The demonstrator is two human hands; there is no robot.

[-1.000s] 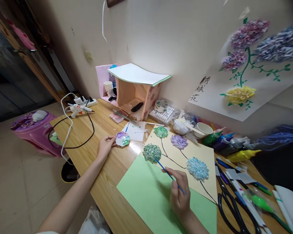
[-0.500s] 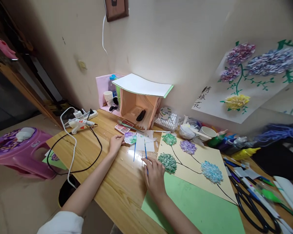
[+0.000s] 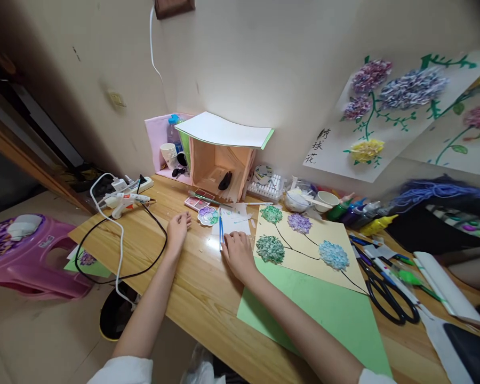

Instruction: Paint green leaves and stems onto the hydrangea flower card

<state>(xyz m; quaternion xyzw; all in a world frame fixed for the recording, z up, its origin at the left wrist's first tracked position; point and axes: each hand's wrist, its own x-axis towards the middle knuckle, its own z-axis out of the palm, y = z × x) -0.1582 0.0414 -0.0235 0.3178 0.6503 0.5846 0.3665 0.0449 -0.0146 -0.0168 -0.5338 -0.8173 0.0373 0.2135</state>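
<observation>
My left hand [image 3: 178, 230] rests on the wooden table, holding nothing, its fingers loosely curled and slightly apart. Just to its right is a small flower-shaped paint palette [image 3: 208, 216] with purple and green paint. My right hand [image 3: 239, 257] lies palm down with its fingers stretched forward. Two slim blue paintbrushes [image 3: 221, 228] lie side by side along its left edge, close to the thumb; any contact is hard to make out. Beyond the fingertips lies a white paper [image 3: 234, 220] with small paint marks. A cream sheet with textured flowers [image 3: 300, 248] sits to the right, over green paper [image 3: 316, 309].
A glue gun [image 3: 126, 202] with looping cables is at the left. At the back stands a cardboard box [image 3: 220, 160] with a white roof. Black scissors [image 3: 388, 296], pens and paint bottles [image 3: 378, 225] crowd the right side. A pink stool [image 3: 44, 256] stands beyond the left edge.
My left hand has let go of the palette and drawn back left. My right hand has moved forward and left, and its blue paintbrush now lies beside the other one. The view has shifted.
</observation>
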